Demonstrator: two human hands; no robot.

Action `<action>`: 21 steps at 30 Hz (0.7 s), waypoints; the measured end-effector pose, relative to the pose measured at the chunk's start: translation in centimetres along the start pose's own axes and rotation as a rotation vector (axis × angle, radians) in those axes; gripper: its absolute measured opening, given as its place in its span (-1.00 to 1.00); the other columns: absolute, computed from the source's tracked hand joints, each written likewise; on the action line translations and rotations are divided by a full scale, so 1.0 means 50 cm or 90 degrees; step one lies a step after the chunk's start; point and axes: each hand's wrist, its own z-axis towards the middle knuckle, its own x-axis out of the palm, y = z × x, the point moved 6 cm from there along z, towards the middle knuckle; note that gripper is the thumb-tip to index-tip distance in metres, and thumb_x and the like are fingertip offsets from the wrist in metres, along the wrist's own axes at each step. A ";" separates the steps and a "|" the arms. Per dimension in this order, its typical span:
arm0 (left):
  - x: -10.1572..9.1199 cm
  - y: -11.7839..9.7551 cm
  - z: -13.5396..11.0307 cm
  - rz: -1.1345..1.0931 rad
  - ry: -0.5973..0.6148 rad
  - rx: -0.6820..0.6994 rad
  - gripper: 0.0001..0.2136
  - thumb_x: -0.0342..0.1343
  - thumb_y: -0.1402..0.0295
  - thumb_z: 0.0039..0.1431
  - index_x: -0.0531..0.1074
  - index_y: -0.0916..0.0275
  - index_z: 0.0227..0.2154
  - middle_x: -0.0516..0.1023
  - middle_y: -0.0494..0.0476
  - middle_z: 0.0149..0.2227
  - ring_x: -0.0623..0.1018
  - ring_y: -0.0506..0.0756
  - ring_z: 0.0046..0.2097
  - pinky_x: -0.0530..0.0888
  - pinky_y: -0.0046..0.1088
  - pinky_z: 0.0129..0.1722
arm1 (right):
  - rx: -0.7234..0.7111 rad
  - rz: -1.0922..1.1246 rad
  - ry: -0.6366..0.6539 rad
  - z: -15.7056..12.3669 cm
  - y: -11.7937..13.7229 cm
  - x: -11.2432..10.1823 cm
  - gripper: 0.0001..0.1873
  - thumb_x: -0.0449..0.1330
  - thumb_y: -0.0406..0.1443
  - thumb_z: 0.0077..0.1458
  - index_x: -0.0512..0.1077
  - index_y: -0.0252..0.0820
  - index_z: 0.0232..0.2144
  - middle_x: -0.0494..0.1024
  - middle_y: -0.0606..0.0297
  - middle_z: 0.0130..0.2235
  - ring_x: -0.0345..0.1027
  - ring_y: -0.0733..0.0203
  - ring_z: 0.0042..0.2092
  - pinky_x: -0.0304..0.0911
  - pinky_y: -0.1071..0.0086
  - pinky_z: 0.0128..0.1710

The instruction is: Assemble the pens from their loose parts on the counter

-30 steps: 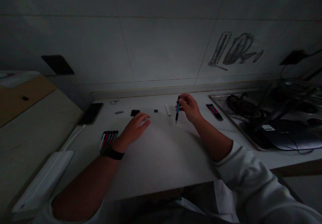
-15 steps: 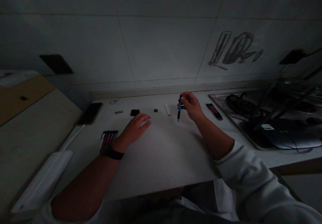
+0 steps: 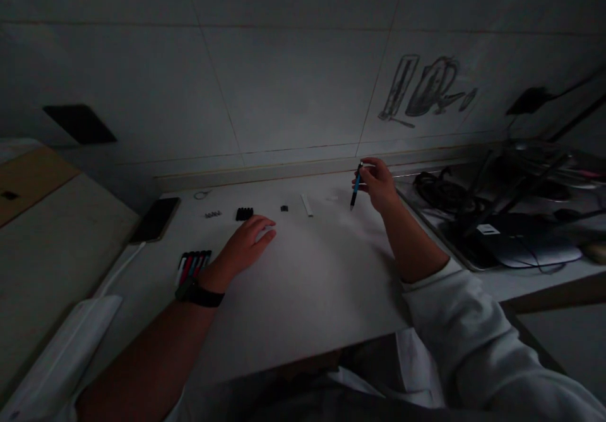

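Observation:
My right hand pinches a blue and black pen near its top, tip pointing down over the right part of the white counter. Fingers slightly apart, my left hand rests low over the counter and holds nothing. Just beyond it lies a row of small black parts. Several coloured pen barrels sit beside my left wrist, partly hidden by the watch. Tiny metallic pieces, a small black piece and a narrow white strip lie along the back.
At the left are a phone, a white power strip and a pale box. A stove top on the right carries a dark flat device and cables. The tiled wall closes off the back.
My right hand has carried the pen rightward and toward the wall, now covering the spot where the pens at the right lay. The camera view has shifted slightly; my left hand stays about put.

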 end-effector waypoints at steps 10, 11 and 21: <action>0.006 0.022 -0.001 0.007 0.014 -0.003 -0.65 -0.05 0.08 0.46 0.48 0.16 0.04 0.50 0.20 0.06 0.52 0.19 0.11 0.44 -0.11 0.23 | 0.053 -0.636 0.100 0.030 -0.044 -0.172 -0.69 0.26 -0.26 0.14 0.60 -0.13 -0.06 0.68 0.19 -0.15 0.51 0.16 -0.24 0.39 0.31 -0.17; 0.005 0.020 -0.001 0.007 0.014 -0.003 -0.65 -0.05 0.08 0.46 0.48 0.16 0.03 0.50 0.20 0.06 0.53 0.19 0.11 0.44 -0.11 0.22 | 0.058 -0.693 0.116 0.030 -0.050 -0.177 -0.69 0.26 -0.26 0.14 0.61 -0.13 -0.06 0.69 0.19 -0.14 0.52 0.14 -0.22 0.38 0.31 -0.14; -0.001 0.008 0.000 0.012 0.007 0.003 -0.67 -0.04 0.09 0.45 0.48 0.17 0.00 0.51 0.19 0.04 0.52 0.19 0.10 0.44 -0.12 0.22 | 0.040 -0.892 0.154 0.026 -0.086 -0.173 -0.66 0.22 -0.27 0.18 0.65 -0.07 -0.03 0.71 0.17 -0.10 0.54 0.02 -0.06 0.34 0.27 -0.02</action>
